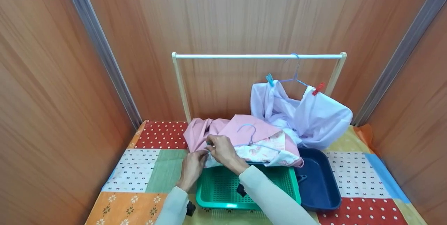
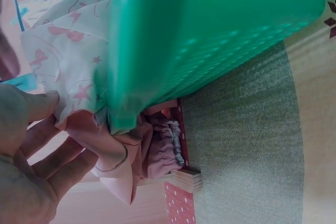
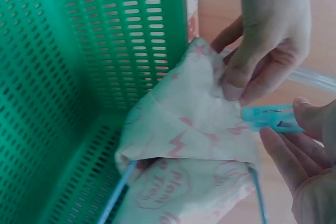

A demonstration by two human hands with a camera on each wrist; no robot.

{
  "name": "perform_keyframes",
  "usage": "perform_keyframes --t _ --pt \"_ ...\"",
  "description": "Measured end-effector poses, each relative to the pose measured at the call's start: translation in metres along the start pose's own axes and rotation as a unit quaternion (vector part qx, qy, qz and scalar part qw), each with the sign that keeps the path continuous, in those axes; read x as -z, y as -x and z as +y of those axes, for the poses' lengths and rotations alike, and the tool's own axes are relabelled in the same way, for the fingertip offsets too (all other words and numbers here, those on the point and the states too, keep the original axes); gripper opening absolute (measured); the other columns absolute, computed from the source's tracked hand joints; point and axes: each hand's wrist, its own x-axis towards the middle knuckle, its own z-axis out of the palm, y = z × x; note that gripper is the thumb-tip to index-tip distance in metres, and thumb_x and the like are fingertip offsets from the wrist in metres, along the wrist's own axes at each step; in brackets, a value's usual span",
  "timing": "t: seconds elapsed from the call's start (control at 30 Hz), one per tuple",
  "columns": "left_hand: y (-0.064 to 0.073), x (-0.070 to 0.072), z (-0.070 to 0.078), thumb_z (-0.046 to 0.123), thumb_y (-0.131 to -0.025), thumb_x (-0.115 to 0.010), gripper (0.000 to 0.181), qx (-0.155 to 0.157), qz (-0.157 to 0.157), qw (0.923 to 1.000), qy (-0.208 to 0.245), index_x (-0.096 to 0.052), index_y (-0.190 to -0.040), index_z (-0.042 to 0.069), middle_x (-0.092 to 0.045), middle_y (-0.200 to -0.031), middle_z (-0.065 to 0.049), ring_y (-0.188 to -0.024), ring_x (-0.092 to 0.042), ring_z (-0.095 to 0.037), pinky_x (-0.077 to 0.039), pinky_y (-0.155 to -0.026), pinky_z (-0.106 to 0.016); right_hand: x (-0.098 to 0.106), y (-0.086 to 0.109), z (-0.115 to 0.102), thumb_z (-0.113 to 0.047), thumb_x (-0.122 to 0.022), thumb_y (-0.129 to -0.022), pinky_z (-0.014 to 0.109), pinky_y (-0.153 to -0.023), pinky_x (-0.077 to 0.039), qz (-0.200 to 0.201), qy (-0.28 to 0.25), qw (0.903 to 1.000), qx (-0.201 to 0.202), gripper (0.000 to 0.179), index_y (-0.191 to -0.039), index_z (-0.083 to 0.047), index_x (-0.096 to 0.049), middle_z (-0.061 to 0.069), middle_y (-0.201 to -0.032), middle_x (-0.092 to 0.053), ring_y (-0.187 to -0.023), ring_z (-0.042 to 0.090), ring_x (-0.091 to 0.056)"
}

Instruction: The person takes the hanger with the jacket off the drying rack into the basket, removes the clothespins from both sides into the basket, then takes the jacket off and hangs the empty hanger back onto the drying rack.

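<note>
My left hand point(image 1: 192, 167) pinches the edge of a white cloth printed with pink figures point(image 3: 194, 124), part of a pink garment point(image 1: 237, 127) draped over the basket's far rim. My right hand point(image 1: 224, 151) holds a turquoise clothespin point(image 3: 273, 118) between thumb and fingers, its tip at the cloth's edge in the right wrist view. A blue hanger point(image 1: 251, 137) lies across the printed cloth, hook upward. Both hands are close together at the garment's left end. In the left wrist view, my left thumb and fingers grip the printed corner.
A green perforated basket point(image 1: 199, 200) stands below the garment, with a navy tray point(image 1: 323, 179) to its right holding a dark clothespin. Behind is a white rail point(image 1: 227, 56); a white garment point(image 1: 317, 120) hangs from it on a hanger with a turquoise clothespin point(image 1: 269, 79) and a red one point(image 1: 318, 88).
</note>
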Motion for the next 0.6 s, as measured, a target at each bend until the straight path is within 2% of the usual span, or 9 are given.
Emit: perform_keyframes --t 0.23,0.43,0.6 --pt "0.001 0.001 -0.001 0.01 -0.092 -0.067 0.012 -0.009 0.004 1.0 0.001 -0.077 -0.096 0.015 -0.065 -0.068 0.005 -0.056 -0.049 -0.005 -0.04 -0.051 -0.019 0.008 0.001 -0.008 -0.016 -0.074 -0.087 0.026 -0.074 -0.059 0.004 -0.009 0.9999 -0.011 0.022 -0.107 -0.009 -0.069 0.005 -0.098 -0.074 -0.085 0.016 -0.072" --pt "0.002 0.001 0.0 0.014 -0.094 -0.066 0.012 -0.003 -0.003 1.0 0.004 -0.077 -0.099 0.015 -0.059 -0.063 0.006 -0.053 -0.047 -0.005 -0.039 -0.05 -0.019 0.017 0.005 -0.008 -0.017 -0.078 -0.085 0.025 -0.076 -0.058 0.025 -0.02 0.9993 0.019 0.031 -0.114 -0.01 -0.069 0.004 -0.104 -0.074 -0.088 0.014 -0.071" --pt "0.001 0.0 0.001 0.012 -0.093 -0.067 0.011 -0.016 0.011 0.9998 -0.009 -0.077 -0.098 0.012 -0.067 -0.068 0.003 -0.055 -0.049 -0.005 -0.041 -0.052 -0.022 0.024 0.012 -0.004 -0.014 -0.079 -0.083 0.027 -0.075 -0.059 0.057 -0.031 0.9968 0.047 0.028 -0.108 -0.008 -0.07 0.008 -0.1 -0.074 -0.085 0.017 -0.071"
